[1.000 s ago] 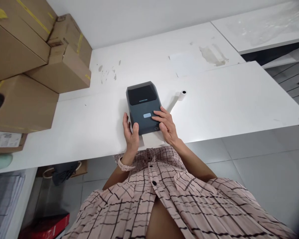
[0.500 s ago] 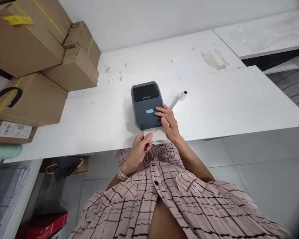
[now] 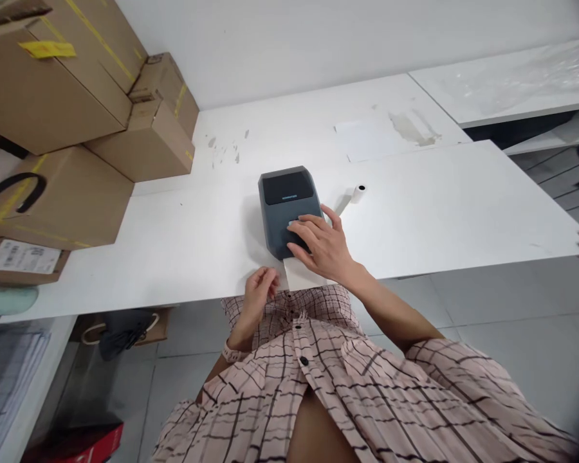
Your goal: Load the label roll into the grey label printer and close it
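A dark blue-grey label printer [image 3: 275, 218] stands near the front edge of the white table. From its front slot hangs a blank white strip of label paper [image 3: 300, 275] that reaches the table edge. My right hand [image 3: 324, 247] lies over the printer's lower right top, fingers spread, with fingertips at the small light button, now mostly covered. Just left of the paper, my left hand [image 3: 259, 289] is at the table edge with its fingers curled in, apart from the paper and with nothing visible in them.
To the right of the printer lies a small white paper roll [image 3: 358, 194] with a tail toward the printer. Stacked cardboard boxes [image 3: 77, 193] fill the table's left end. A white sheet [image 3: 361, 138] and a peeled patch [image 3: 415, 128] are toward the back.
My left hand has let go of the label paper and moved left. My right hand has slid left over the printer's top onto the button area. More of the paper shows.
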A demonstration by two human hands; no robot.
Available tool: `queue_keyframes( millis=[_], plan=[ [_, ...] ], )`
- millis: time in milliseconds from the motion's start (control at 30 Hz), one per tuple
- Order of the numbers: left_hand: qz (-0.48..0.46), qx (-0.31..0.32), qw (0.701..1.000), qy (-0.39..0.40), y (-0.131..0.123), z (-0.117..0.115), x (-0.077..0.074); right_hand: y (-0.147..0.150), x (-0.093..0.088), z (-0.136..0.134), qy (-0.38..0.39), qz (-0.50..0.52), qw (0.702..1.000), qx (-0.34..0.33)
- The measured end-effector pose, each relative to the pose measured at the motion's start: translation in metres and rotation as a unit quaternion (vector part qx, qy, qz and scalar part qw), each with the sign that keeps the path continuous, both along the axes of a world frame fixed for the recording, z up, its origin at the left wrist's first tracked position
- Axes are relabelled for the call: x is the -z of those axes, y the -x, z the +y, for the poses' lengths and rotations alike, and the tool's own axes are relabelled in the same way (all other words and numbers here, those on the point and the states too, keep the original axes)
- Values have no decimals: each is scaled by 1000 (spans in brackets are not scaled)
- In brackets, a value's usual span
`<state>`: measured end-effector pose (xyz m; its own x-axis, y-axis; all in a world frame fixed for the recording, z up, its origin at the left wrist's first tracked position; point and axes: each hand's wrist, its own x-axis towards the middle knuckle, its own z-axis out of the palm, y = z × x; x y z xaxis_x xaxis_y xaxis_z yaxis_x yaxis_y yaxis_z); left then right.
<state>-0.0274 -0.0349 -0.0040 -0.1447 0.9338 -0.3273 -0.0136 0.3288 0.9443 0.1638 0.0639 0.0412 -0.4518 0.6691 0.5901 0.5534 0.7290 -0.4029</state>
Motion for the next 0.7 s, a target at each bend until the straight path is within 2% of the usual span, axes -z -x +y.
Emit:
queue_keyframes(
  millis=[100,167,233,333,400,467,633,700],
  plan=[
    [46,-88,992,-77,2,13,-4,3,2,-3,11,15,1000,5],
    [55,-118,983,-129,-2,22,-9,0,7,-8,34,74,997,19],
    [50,-117,979,-160,-9,29,-15,-6,16,-16,65,160,983,59],
    [39,-80,983,-160,-18,33,-19,-14,30,-27,142,275,940,144],
    [32,-66,985,-156,-23,33,-16,-17,36,-31,193,313,917,153],
    [22,-73,984,-161,-27,32,-10,-18,40,-32,221,326,910,129],
    [-18,-89,979,-182,-36,33,7,-15,49,-32,223,350,903,108],
    [-2,-99,976,-194,-36,35,11,-14,53,-31,214,371,898,101]
  ],
)
